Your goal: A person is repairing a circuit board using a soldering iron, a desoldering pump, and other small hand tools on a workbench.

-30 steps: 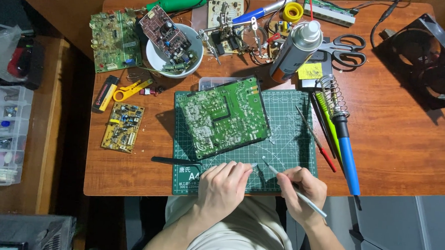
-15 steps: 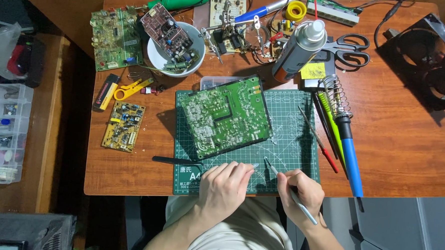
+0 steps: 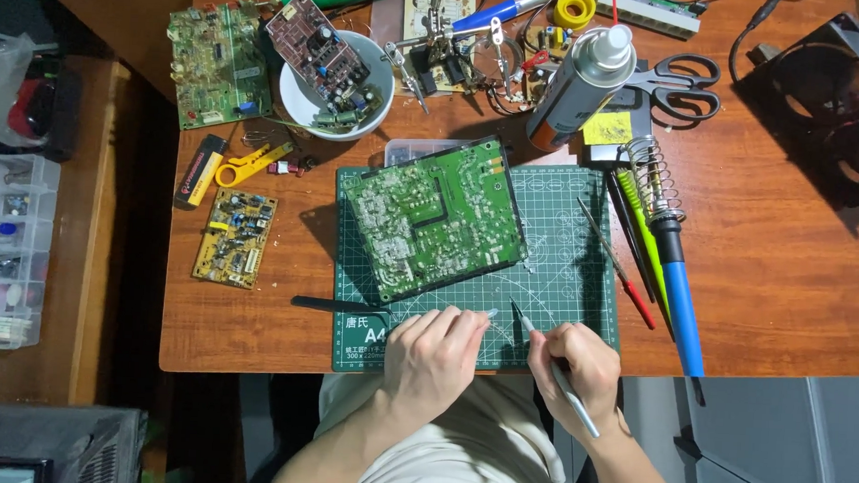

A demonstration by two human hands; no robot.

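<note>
Both hands low centre | your right hand [image 3: 571,362] fingers clamped on tweezers [image 3: 551,368] | left hand [image 3: 431,356] fingers together, flat on mat [image 3: 553,276] | risk: tip slipping, flicking the tiny part away.

Yellow square label [image 3: 608,128] beside upright silver spray can [image 3: 576,87]

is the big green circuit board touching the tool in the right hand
Apart. The head view shows bare green cutting mat between the big circuit board and the tip of the slim tool held in the right hand.
</note>
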